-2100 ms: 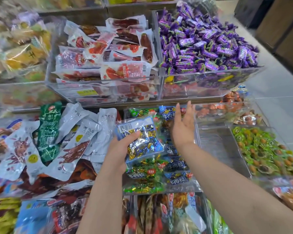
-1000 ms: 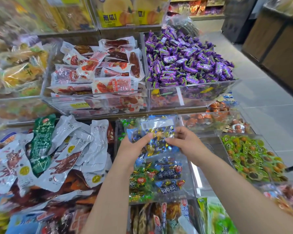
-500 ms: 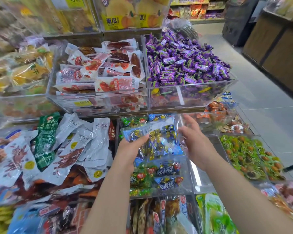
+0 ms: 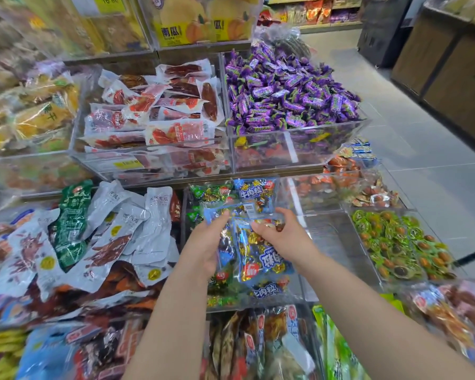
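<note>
- Your right hand point(image 4: 284, 238) had come in since half a second earlier: back then it hovered just off the packet's right edge, and now it was closed on it.
- Two seconds earlier that same hand was stretched flat toward the back of the bin, well apart from the packet.
- You held the blue packet point(image 4: 243, 211) lower and flatter than before, just above the other packets.
- Your left hand point(image 4: 207, 244) gripped the blue packet at its nine o'clock side, with the thumb laid over the top corner and the fingers underneath.
- Your right hand pinched the packet at its three o'clock side, fingers curled onto the wrapper.
- The packet sat between both hands over the clear bin point(image 4: 231, 304), with its white barcode label toward twelve o'clock.
- I could not tell whether the packet touched the blue and green packets point(image 4: 266, 290) lying under it.
- At twelve o'clock from your hands, one more blue packet point(image 4: 255, 192) stood at the back of the same bin.
- At nine o'clock lay a heap of white pouches point(image 4: 137, 223).
- At three o'clock were the green-wrapped sweets point(image 4: 395, 242) in their own bin.
- On the shelf above, the red meat packets point(image 4: 162, 111) lay at eleven o'clock and the purple candies point(image 4: 288, 86) at one o'clock.
</note>
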Demonstrator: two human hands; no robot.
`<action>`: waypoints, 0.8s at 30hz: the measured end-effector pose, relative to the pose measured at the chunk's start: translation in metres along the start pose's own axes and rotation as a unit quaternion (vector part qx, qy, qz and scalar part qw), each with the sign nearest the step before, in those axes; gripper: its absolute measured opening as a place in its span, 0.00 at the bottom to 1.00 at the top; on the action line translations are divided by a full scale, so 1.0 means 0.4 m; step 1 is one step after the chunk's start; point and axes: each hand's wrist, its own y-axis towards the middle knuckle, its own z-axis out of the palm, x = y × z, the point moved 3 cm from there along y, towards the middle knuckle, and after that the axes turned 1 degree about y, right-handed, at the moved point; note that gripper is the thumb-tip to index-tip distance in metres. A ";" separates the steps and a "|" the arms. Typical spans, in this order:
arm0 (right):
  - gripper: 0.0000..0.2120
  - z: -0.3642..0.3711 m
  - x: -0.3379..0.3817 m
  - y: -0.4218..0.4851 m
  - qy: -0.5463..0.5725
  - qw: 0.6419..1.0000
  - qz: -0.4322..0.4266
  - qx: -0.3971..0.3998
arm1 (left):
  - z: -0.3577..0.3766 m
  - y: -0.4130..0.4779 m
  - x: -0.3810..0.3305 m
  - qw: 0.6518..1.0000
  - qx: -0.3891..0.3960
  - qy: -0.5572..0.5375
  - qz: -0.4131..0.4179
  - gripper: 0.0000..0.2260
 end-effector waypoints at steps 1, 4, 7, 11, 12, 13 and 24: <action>0.44 -0.008 0.000 0.003 -0.010 1.000 0.001 -0.017 | -0.001 0.001 0.003 1.000 0.007 0.004 0.002 0.36; 0.46 -0.015 0.021 0.003 -0.069 0.996 -0.056 -0.029 | 0.002 -0.006 0.012 0.998 0.011 0.049 0.033 0.44; 0.50 -0.011 0.042 -0.007 -0.075 0.994 -0.070 0.042 | -0.021 0.010 0.017 0.995 -0.073 0.040 0.055 0.36; 0.45 -0.013 0.013 -0.044 0.212 0.962 0.105 0.136 | -0.054 0.028 0.004 0.979 -0.155 -0.075 0.113 0.29; 0.38 -0.002 -0.003 -0.049 0.282 0.941 0.129 0.135 | -0.056 0.031 0.002 0.972 -0.171 -0.093 0.132 0.31; 0.30 0.014 -0.018 -0.050 0.347 0.920 0.144 0.114 | -0.055 0.035 0.005 0.967 -0.179 -0.105 0.147 0.32; 0.13 -0.084 0.069 0.008 0.184 0.981 -0.054 -0.033 | -0.072 0.040 0.008 0.976 -0.151 -0.064 0.145 0.33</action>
